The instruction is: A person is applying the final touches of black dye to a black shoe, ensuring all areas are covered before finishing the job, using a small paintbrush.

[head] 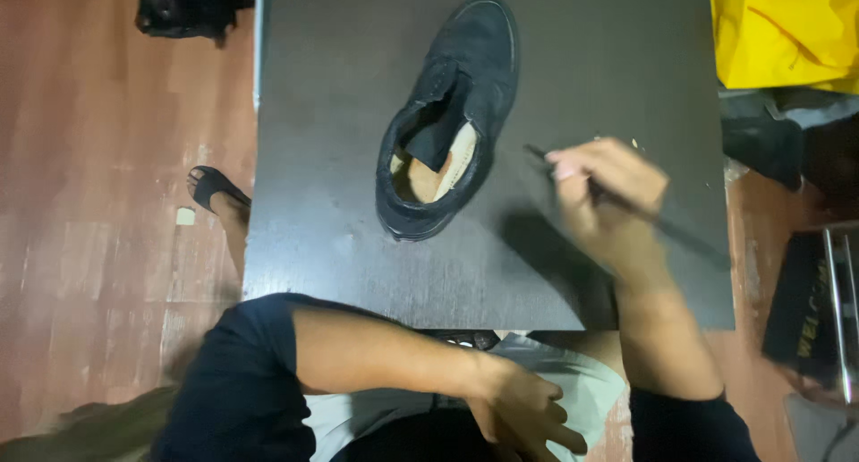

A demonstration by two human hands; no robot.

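One black shoe (452, 122) is lying mid-table. A thin dark stick (626, 204) is being pinched by the right hand (608, 194); left hand (523, 413), fingers loosely spread, is resting empty off-table. Unsteadied, the shoe risks being pushed.

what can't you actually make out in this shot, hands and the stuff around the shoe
Head view only:
- Thin dark tool in the right hand: motion-blurred, kind unclear.
- Left hand: in the lap, fingertips near the bottom edge; holding anything, cannot tell.
- Black shoe: inside partly shadowed by its tongue.
- Yellow bag: cut by the top-right corner.
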